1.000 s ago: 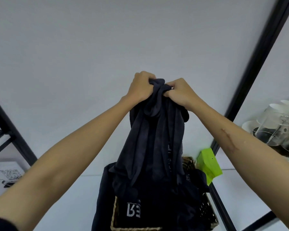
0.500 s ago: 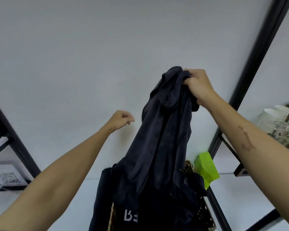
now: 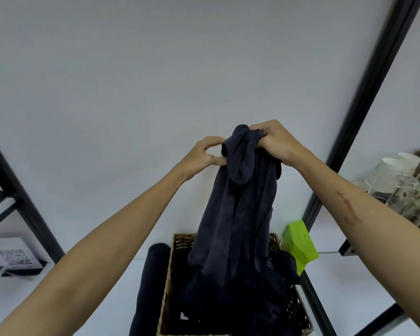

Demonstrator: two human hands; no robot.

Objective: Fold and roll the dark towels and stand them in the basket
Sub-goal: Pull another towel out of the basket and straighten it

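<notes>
The dark towel (image 3: 238, 204) hangs straight down from the right hand (image 3: 274, 141), its long axis vertical, its lower end trailing into the wicker basket (image 3: 170, 275) well below both hands. The right hand is clenched round the bunched top. The left hand (image 3: 204, 154) sits just beside it — thumb and fingers curled into a loose ring, fingertips touching the near edge, not plainly gripping. Finding that edge to spread the cloth looks like the next need.

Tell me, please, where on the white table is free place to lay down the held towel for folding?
Bare table shows between the QR card and the dark towel draped beside the basket. Another bare patch lies right of the black post, below the green box. The basket itself is crowded with towels.
</notes>
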